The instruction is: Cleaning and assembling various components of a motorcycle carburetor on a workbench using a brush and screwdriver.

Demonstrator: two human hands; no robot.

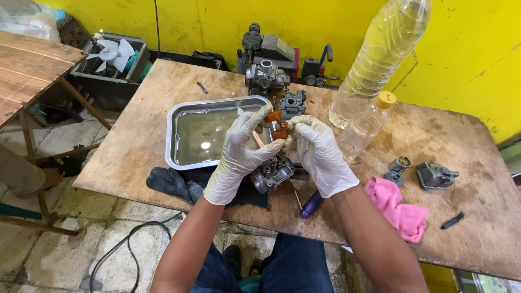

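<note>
Both gloved hands pinch one small orange part (278,124) above the counter (467,163), beside the tray (179,116): left hand (241,154) from below, right hand (317,154) at its side. Gloves look slick; it could slip into the tray's liquid or onto the carburetor (271,173).

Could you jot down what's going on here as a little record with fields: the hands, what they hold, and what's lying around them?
Left hand: white glove, fingers on the orange part
Right hand: white glove, pinching the same orange part
Below the hands: metal carburetor on a dark cloth
Tray: steel, holds clear liquid
Bottles: large clear bottle, small bottle with yellow cap
Right side: pink rag, grey metal parts
Surface: worn wooden table
</note>
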